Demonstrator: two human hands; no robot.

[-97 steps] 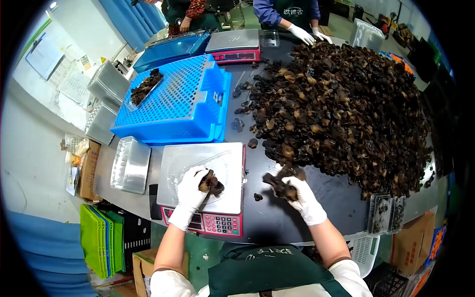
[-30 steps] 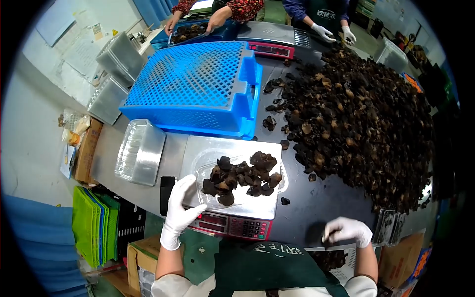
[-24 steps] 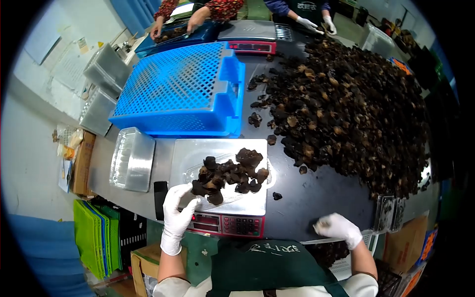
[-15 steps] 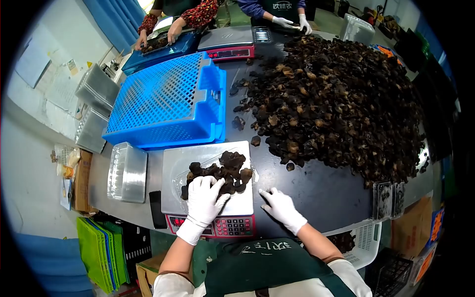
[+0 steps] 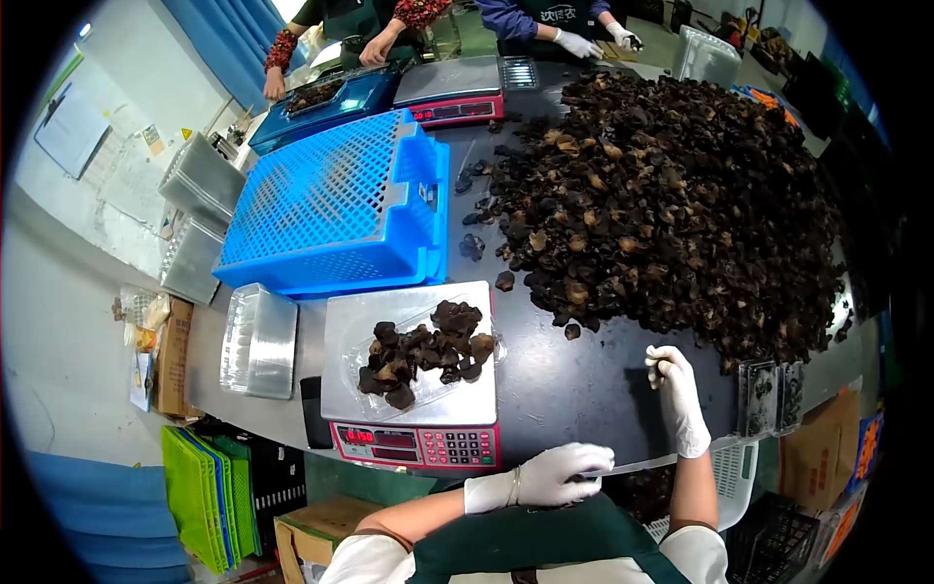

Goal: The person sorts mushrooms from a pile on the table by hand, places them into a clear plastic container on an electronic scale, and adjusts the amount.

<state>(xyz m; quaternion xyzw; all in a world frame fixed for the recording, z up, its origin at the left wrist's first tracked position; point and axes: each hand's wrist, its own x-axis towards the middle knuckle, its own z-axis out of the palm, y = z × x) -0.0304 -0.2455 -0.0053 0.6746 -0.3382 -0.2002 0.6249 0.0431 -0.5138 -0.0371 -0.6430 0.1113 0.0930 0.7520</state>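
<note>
Dark mushrooms [image 5: 425, 352] sit in a clear tray [image 5: 438, 387] on the scale [image 5: 362, 313], red digits lit, with a big mushroom heap [image 5: 662, 214] to the right on the bench [image 5: 569, 399]. Left hand [image 5: 556, 475], gloved, is at the bench edge, grip looks released; right hand [image 5: 676, 391] is nearer the heap, fingers curled, can't tell from here whether its grip has anything.

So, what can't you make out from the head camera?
In the head view:
Floor of the clear tray: mostly under dark pieces.
Whether the right hand holds anything: hidden by its curl.
Rest of the white basket: behind table and right forearm.
Any writing on the clipboard: too small.
Head of the purple-sleeved co-worker: cut off by top edge.
</note>
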